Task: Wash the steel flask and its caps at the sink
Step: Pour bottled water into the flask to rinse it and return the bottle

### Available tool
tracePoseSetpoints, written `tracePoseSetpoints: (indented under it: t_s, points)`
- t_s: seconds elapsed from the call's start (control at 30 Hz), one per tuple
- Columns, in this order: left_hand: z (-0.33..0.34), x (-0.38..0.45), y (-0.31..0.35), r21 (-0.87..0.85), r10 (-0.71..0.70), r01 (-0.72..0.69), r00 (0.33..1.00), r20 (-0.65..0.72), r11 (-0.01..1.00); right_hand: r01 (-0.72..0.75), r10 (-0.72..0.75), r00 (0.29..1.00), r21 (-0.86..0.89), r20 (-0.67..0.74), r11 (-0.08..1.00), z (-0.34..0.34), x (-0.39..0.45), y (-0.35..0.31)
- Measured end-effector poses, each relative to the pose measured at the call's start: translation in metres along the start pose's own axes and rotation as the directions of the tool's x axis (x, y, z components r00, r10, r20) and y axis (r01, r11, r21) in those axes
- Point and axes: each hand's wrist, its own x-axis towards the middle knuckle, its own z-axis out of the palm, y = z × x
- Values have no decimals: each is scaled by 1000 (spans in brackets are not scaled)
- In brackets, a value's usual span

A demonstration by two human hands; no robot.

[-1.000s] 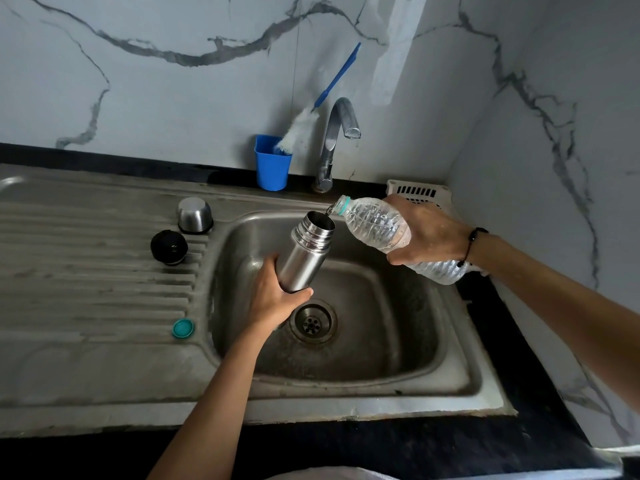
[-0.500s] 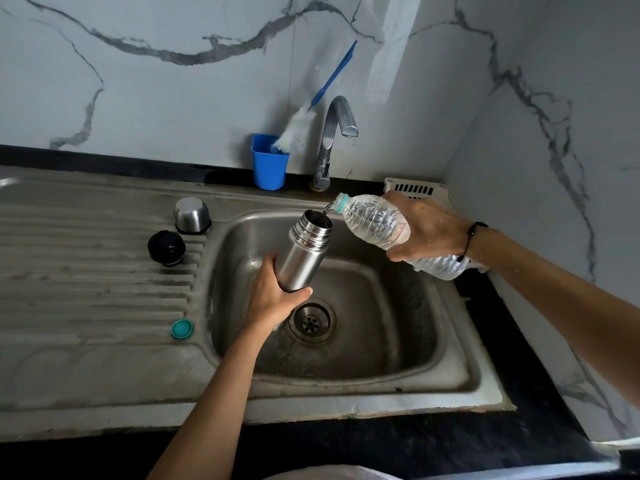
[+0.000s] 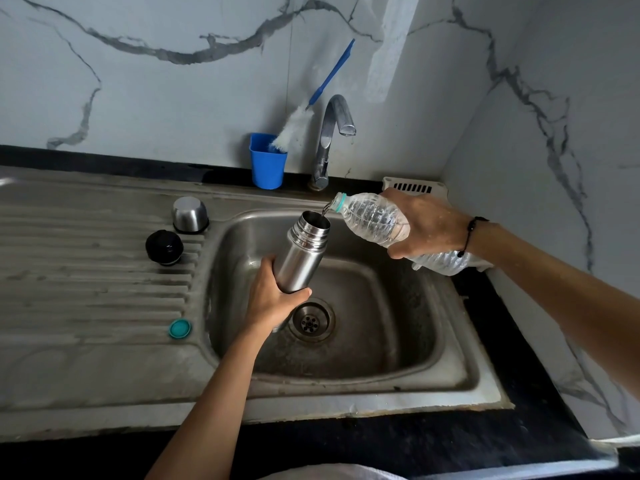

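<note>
Over the steel sink (image 3: 450,348), set in a dark bench against marble walls, the left hand (image 3: 273,299) wraps the steel flask (image 3: 301,254), tilted above the drain (image 3: 311,319). The right hand (image 3: 426,226) clasps a plastic bottle (image 3: 372,218), pouring into its mouth. Two caps, steel (image 3: 189,214) and black (image 3: 164,247), sit apart on the drainboard (image 3: 86,271).

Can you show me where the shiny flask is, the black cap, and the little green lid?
steel flask (image 3: 300,261), head view, on its bare body.
black cap (image 3: 164,247), head view, on its top.
green lid (image 3: 180,328), head view, on its middle.
</note>
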Motion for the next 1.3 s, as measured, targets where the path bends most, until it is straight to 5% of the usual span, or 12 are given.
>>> tracePoseSetpoints:
  t_s: [1.3]
  points:
    - [3, 1, -6, -1, 26, -26, 999, -35, 1000, 9, -8, 999, -39, 35, 999, -12, 6, 0]
